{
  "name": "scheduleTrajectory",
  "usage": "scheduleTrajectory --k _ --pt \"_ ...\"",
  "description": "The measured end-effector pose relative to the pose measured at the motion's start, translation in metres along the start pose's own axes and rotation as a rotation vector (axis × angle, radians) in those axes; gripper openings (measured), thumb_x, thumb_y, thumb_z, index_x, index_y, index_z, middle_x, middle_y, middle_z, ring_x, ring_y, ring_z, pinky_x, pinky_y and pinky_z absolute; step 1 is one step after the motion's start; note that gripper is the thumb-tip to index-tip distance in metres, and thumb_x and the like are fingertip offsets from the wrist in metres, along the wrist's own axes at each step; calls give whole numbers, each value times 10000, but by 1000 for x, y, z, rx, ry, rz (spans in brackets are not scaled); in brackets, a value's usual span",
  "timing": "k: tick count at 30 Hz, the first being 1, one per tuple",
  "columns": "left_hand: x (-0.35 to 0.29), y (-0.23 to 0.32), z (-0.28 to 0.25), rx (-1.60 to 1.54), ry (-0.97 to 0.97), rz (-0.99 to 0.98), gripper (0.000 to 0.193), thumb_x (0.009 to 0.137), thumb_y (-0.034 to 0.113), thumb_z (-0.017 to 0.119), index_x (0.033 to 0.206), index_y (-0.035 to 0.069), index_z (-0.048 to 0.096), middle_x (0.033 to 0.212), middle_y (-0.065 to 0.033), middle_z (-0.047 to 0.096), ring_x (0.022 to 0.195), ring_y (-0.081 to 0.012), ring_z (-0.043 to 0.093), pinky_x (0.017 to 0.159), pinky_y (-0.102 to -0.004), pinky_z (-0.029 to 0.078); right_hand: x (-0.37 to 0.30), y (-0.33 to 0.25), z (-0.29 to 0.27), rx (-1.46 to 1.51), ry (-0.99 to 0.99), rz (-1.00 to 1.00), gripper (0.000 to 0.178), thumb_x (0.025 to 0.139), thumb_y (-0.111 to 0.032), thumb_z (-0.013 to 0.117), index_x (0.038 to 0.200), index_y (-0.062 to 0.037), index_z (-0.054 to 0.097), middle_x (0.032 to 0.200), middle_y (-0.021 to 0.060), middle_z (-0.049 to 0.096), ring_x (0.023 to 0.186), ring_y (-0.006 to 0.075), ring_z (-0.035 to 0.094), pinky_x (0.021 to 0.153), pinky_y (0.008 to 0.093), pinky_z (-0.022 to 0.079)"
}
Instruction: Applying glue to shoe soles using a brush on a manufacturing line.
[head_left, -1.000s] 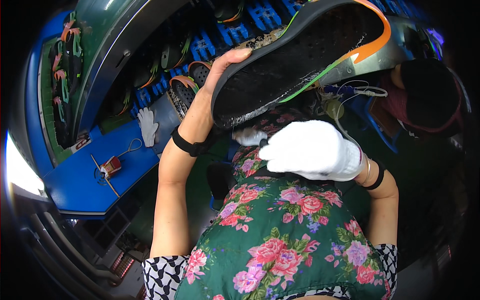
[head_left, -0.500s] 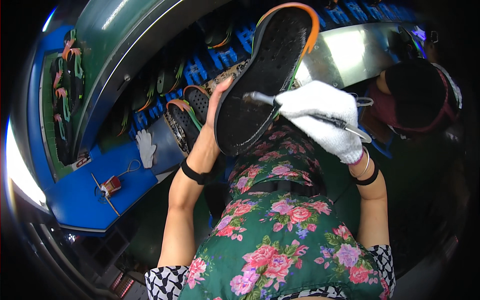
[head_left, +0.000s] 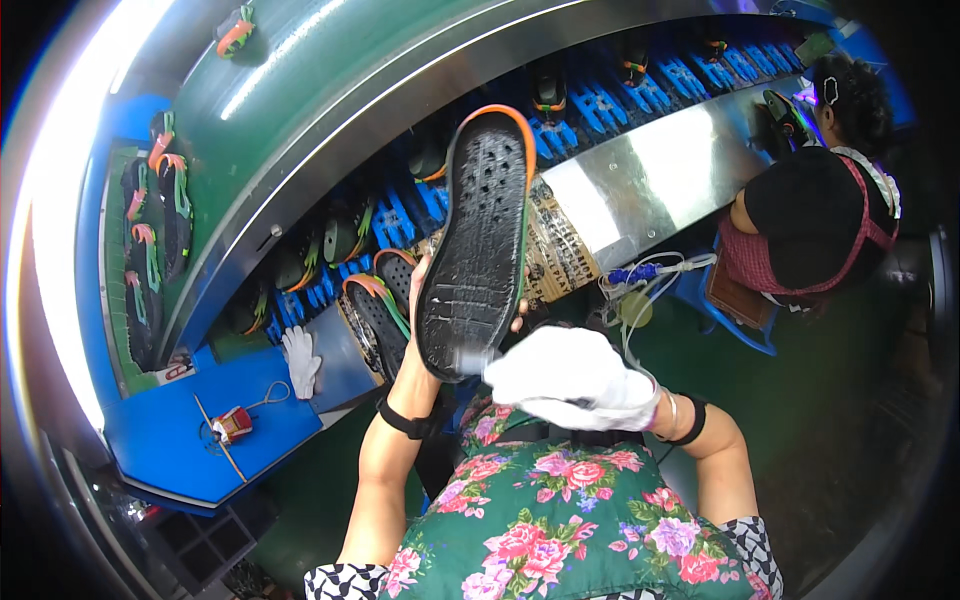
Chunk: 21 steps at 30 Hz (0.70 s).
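Note:
A black shoe sole with a perforated front and an orange and green rim stands tilted up before me. My bare left hand grips it by the sides near the heel, thumb on the left edge and fingertips showing at the right edge; the palm is hidden behind it. My right hand, in a white knit glove, is closed around a brush, whose blurred head is at the heel end. The sole's surface looks wet and shiny. Two similar soles lie just left of it.
Blue racks holding several soles run along the back, behind a metal ledge partly covered with cardboard. On the left, a blue table bears a red container and a white glove. A co-worker sits at right.
The brush has gone from the sole's middle down to its heel end, with my right hand lower and further left. The sole appears lower and more upright, and the whole view has shifted.

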<state>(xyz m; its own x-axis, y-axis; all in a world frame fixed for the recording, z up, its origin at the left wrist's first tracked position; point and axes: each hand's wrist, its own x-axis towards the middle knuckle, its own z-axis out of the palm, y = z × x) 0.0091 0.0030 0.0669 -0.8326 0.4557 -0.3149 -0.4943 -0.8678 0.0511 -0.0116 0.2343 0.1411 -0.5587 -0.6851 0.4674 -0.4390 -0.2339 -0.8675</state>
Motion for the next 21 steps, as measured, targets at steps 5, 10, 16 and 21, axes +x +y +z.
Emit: scheduleTrajectory --k 5,10,16,21 --pt "-21 -2 17 -75 -68 107 948 971 729 466 1538 -28 407 1438 -315 526 1010 -514 633 778 -575 566 4 -3 -27 678 304 263 76 775 41 815 817 -3 770 904 189 769 838 325 748 770 396 615" --pt "-36 3 12 -74 -281 167 961 956 752 495 1517 -26 422 1439 -326 495 948 -556 609 656 -561 572 -27 18 -37 1025 656 195 143 739 76 773 789 0 661 788 165 671 810 340 684 664 380 599" --pt "-59 7 -2 -44 -508 133 635 1030 226 568 1603 136 310 1487 -207 427 966 -480 621 685 -483 602 -68 37 -41 1087 879 386 183 779 63 648 911 -64 644 1024 164 674 906 266 660 691 297 585" --pt "-68 -4 3 -80 -469 319 591 1045 372 529 1503 12 428 1458 -270 455 851 -495 625 499 -413 539 -82 59 -35 1130 956 409 195 796 64 644 951 -50 672 1093 187 695 924 234 670 718 292 589"
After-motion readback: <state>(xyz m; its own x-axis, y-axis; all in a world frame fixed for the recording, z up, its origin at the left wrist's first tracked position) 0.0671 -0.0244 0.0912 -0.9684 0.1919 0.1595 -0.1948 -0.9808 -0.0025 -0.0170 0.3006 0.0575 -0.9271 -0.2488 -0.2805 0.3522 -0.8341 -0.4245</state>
